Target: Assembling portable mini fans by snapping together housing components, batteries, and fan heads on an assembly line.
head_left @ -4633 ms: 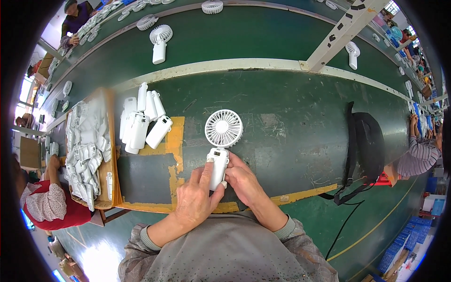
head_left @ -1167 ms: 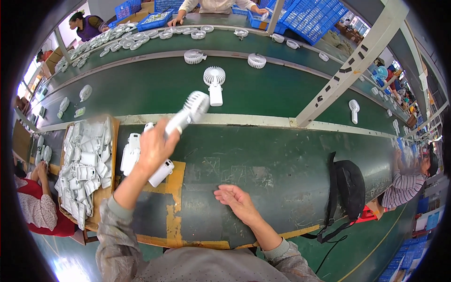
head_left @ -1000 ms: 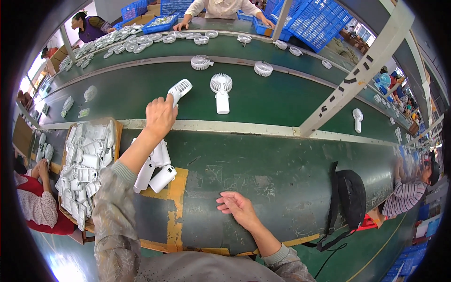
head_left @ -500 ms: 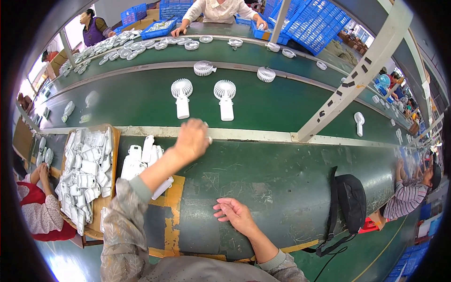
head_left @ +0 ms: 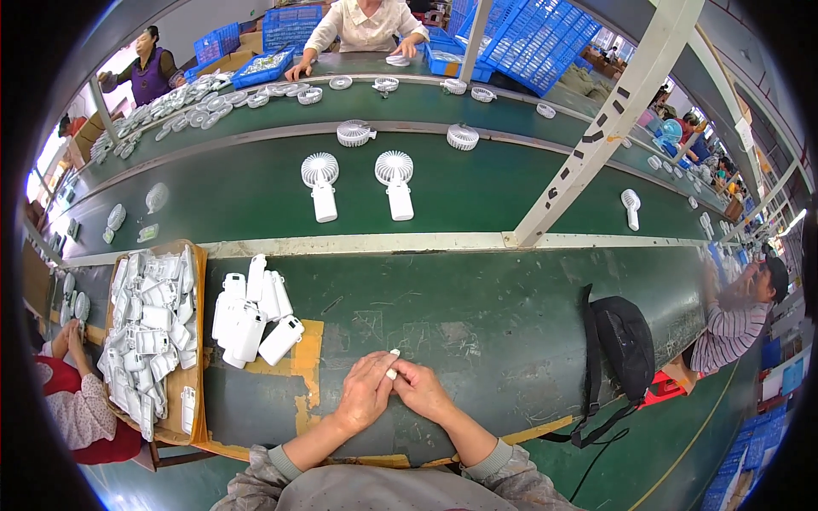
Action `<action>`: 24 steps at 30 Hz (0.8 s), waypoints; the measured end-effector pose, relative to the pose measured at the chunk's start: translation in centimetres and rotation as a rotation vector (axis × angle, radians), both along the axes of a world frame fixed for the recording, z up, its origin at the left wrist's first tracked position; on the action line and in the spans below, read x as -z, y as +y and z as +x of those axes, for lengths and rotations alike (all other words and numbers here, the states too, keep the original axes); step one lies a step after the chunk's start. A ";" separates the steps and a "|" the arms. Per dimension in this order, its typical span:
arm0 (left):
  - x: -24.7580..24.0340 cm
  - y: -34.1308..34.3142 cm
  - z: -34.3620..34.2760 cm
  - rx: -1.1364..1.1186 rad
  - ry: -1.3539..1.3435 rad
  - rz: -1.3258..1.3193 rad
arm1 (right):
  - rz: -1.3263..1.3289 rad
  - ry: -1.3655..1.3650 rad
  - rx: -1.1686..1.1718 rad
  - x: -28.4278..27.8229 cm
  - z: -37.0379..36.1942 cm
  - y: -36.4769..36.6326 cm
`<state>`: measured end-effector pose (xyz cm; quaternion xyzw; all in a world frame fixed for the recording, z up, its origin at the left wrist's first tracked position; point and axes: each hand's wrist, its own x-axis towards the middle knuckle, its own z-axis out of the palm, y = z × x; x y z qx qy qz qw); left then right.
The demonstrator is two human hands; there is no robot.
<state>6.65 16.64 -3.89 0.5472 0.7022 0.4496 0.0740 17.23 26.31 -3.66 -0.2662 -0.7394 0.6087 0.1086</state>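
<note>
Head view is showing both hands meeting at the near edge of the green bench (head_left: pixel 477 324). The left hand (head_left: pixel 365 400) and right hand (head_left: pixel 423 393) are pressing together, fingertips closing on a small white part (head_left: pixel 393 371); a second tip of white is peeking just above the fingers. What kind of part it is cannot be told at this size. The part is being kept low and close to the body, which in my judgement is giving both thumbs control of it. Both wrists are resting on or just above the bench, and the forearms are coming in from the lower edge and converging.

White fan handles (head_left: pixel 251 319) are lying in a loose cluster to the left, near the left hand, partly on a yellow taped patch. A cardboard tray (head_left: pixel 198 341) farther left is holding many more white parts, heaped.

Two finished handheld fans (head_left: pixel 356 183) are lying side by side on the green conveyor belt (head_left: pixel 256 192) beyond the bench, well apart from the hands, heads pointing away. A black bag (head_left: pixel 626 345) is sitting on the bench to the right.
</note>
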 end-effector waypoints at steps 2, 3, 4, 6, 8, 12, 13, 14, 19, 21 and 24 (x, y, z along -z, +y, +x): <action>-0.3 0.3 -0.2 -0.006 -0.116 -0.014 | -0.142 0.057 0.028 0.2 0.0 0.0; -0.3 0.3 -0.4 -0.012 -0.115 -0.011 | -0.171 0.041 0.041 0.3 -0.1 0.0; -0.3 0.4 -0.5 -0.011 -0.130 -0.002 | -0.201 0.026 0.052 0.4 -0.3 0.1; -0.1 0.4 -0.7 -0.027 -0.144 0.010 | -0.205 0.044 0.044 0.8 -0.4 0.1; 0.0 0.2 -0.8 -0.026 -0.156 0.024 | -0.212 0.062 0.018 0.9 -0.5 -0.2; 0.8 0.1 -0.8 -0.017 -0.173 0.049 | -0.231 0.090 0.059 1.1 -0.4 -0.3; 0.5 0.2 -0.7 -0.001 -0.178 0.048 | -0.243 0.092 0.068 1.6 -0.3 -0.1; 0.2 0.2 -0.7 0.011 -0.182 0.045 | -0.240 0.083 0.082 1.0 -0.3 -0.2; 1.2 -0.2 -0.7 0.023 -0.160 0.010 | -0.266 0.106 0.046 1.3 0.0 -0.3; 1.0 -0.5 -0.7 0.037 -0.163 0.002 | -0.294 0.098 0.062 1.2 -0.1 -0.3; 1.1 -0.4 -0.8 0.040 -0.166 0.007 | -0.297 0.105 0.069 1.0 -0.2 -0.4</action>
